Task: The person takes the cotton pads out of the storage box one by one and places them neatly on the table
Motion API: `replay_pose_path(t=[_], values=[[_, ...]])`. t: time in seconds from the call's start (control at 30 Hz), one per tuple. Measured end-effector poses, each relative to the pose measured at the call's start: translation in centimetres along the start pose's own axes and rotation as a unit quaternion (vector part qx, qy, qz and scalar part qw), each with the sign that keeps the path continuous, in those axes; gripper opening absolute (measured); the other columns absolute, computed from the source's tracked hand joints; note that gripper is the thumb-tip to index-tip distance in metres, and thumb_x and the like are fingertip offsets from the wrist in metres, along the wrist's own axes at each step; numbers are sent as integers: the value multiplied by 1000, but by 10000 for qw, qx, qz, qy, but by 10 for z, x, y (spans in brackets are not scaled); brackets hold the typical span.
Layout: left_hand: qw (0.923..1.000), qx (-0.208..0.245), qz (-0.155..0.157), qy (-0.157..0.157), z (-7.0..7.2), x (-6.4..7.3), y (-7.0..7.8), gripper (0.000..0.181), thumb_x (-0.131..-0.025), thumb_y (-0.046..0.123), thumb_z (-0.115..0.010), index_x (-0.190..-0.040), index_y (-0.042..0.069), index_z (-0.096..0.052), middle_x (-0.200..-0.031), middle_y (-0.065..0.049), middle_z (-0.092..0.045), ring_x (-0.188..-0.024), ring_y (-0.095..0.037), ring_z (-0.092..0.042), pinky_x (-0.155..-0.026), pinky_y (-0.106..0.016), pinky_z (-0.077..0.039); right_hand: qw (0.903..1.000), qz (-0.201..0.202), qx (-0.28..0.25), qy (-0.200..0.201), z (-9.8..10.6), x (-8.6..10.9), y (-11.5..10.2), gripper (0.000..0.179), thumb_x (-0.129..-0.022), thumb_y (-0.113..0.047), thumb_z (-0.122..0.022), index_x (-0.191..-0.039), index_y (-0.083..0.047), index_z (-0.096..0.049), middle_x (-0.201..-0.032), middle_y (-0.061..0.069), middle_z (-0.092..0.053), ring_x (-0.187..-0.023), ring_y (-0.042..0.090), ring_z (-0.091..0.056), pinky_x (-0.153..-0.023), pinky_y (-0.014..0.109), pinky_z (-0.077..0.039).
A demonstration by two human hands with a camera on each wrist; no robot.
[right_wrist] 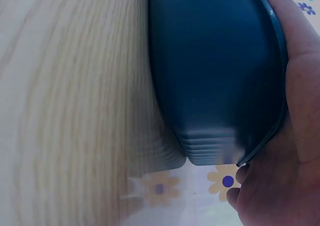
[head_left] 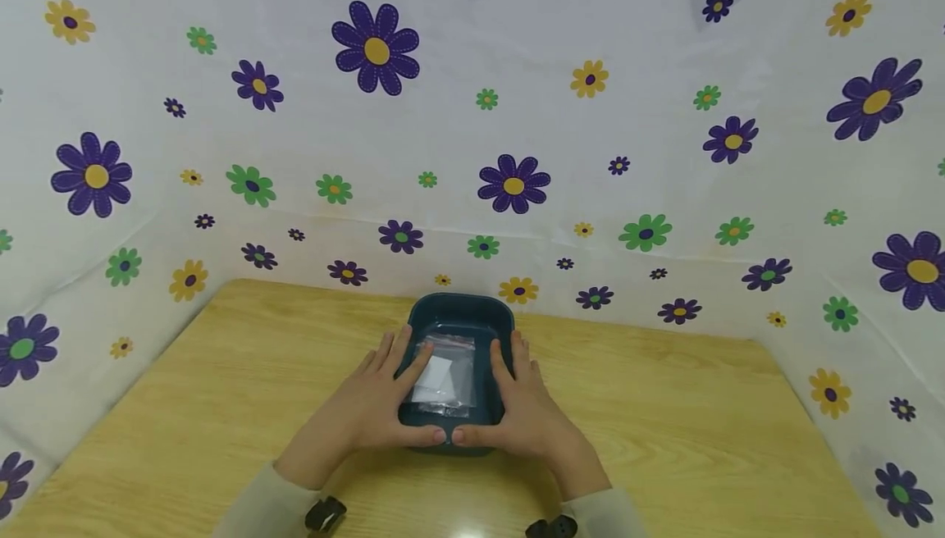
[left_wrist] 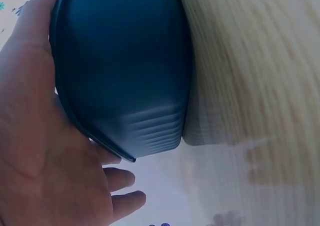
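Note:
In the head view a dark teal plastic bin stands on the wooden table near its back edge. Clear zip bags lie inside it, with a white card-like piece showing through. My left hand rests on the bin's left rim, its fingers spread and nearly straight. On the right rim lies my right hand, spread in the same way. Both thumbs run along the near rim, their tips almost meeting. The wrist views show the bin's outer wall with each palm against the rim.
The pale wooden table extends to both sides of the bin. A white cloth printed with purple, yellow and green flowers hangs behind and at both sides. Dark wrist straps sit over light sleeves.

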State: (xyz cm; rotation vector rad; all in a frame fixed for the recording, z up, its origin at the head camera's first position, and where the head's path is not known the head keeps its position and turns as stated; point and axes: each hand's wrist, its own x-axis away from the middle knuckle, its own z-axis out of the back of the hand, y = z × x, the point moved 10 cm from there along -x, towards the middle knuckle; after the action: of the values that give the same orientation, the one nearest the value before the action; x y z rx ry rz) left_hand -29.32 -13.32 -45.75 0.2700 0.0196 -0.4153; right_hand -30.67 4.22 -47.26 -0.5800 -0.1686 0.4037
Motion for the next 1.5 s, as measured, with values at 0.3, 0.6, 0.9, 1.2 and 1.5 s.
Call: replay_pose_path(t=[0.3,0.6,0.9,1.2,1.5], values=[[9999,138,-63,-59,-1,3,-1,123,-66,91,-57,-160,20,-22,-167,-18,-4,-151,-46,-11,-117,-64,-21,9971,91,-750,-129,-1,4,-6,126,-71,-66,-79,-162,-20,-5,-165,9,24,-150,47,3,-110,70,-27],[9999,161,-33,45,3,6,-14,125,-65,89,-61,-161,19,-21,-168,-17,-3,-151,-48,-2,-115,-66,-22,9952,177,-942,-197,-9,0,-13,124,-73,-63,-79,-162,-20,-3,-164,5,28,-151,41,8,-113,68,-24],[9993,305,88,-190,-3,3,-15,124,-68,87,-61,-161,18,-19,-168,-16,2,-151,-48,-1,-116,-66,-21,9941,-11,-1047,299,1,1,-13,105,-83,-61,-71,-161,-16,-17,-167,15,13,-152,44,4,-111,71,-24],[9989,369,169,-223,-3,5,-14,124,-68,87,-61,-161,17,-19,-168,-17,3,-151,-48,3,-116,-67,-19,9437,221,-2799,1748,37,1,-31,51,-95,-25,-68,-142,-12,-55,-155,15,-41,-144,37,-36,-114,57,-34],[9988,380,147,-273,0,3,-12,123,-69,87,-60,-161,16,-19,-168,-15,1,-150,-49,-6,-117,-66,-20,8275,-354,-5598,251,5,-23,-47,63,-100,-20,-56,-155,-8,-29,-157,27,-29,-146,38,-30,-119,58,-22]])
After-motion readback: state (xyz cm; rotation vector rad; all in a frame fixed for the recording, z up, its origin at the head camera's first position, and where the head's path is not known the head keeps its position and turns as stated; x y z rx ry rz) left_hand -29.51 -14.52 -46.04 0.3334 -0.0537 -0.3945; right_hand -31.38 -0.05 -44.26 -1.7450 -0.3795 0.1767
